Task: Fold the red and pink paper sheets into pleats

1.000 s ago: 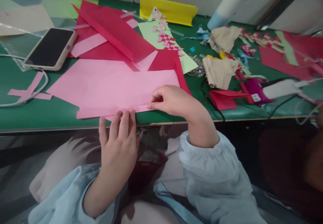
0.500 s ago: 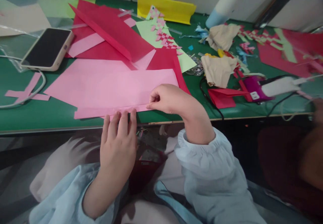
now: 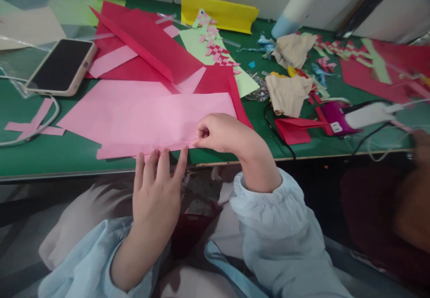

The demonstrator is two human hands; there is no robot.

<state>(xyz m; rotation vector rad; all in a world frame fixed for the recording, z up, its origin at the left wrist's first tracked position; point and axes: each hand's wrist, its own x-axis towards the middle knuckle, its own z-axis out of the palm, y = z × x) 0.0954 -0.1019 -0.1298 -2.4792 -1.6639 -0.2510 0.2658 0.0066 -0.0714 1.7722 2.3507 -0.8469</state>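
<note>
A sheet of pink paper (image 3: 157,119) lies near the front edge of the green table, with a narrow strip folded along its near side. Fingers spread, my left hand (image 3: 157,195) rests its fingertips flat on that folded strip. Just to the right, my right hand (image 3: 220,132) is curled closed, thumb and forefinger pinching the fold at the paper's near edge. Another pink sheet (image 3: 87,114) shows underneath at the left. Behind it are red paper sheets (image 3: 151,43), partly folded and overlapping.
A phone (image 3: 60,65) and crossed pink strips (image 3: 35,121) lie left. At the back stand a folded yellow paper (image 3: 218,14) and a white-and-blue bottle (image 3: 295,9). Woven paper pieces (image 3: 217,52), beige cloth scraps (image 3: 289,94) and a purple plug block (image 3: 336,118) lie right. Another person's arm (image 3: 421,150) shows far right.
My right hand has slid slightly left along the fold. My left forefinger has spread out to the right, close to the pinching fingers. The view has shifted a little.
</note>
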